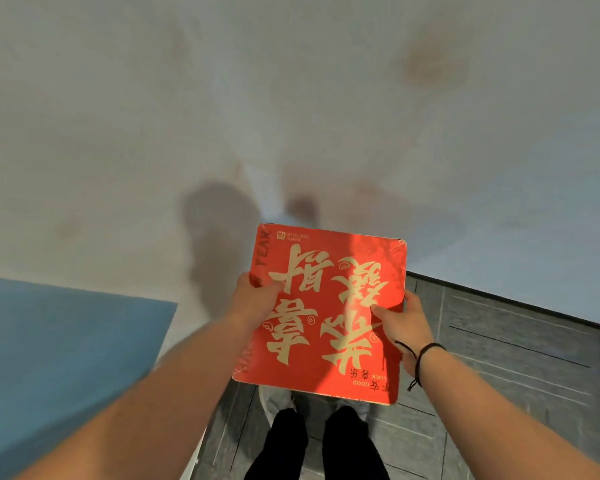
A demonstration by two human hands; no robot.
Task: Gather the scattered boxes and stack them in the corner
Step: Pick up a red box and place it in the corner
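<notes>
The light is soft and even, fairly bright, cool in tone. A brighter warm patch lies on the red box beyond the fingers of the right hand. A soft grey shadow falls on the pale wall just past the fingertips of the left hand. The wall looks smeared and blurred. Straight lines bow toward the frame's edges.

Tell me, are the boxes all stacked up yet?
Not yet. No stack shows in this view. One red box is in hand: the left hand and right hand grip its sides, holding it above the floor near the wall. It must still be set down; other boxes are out of sight.
</notes>
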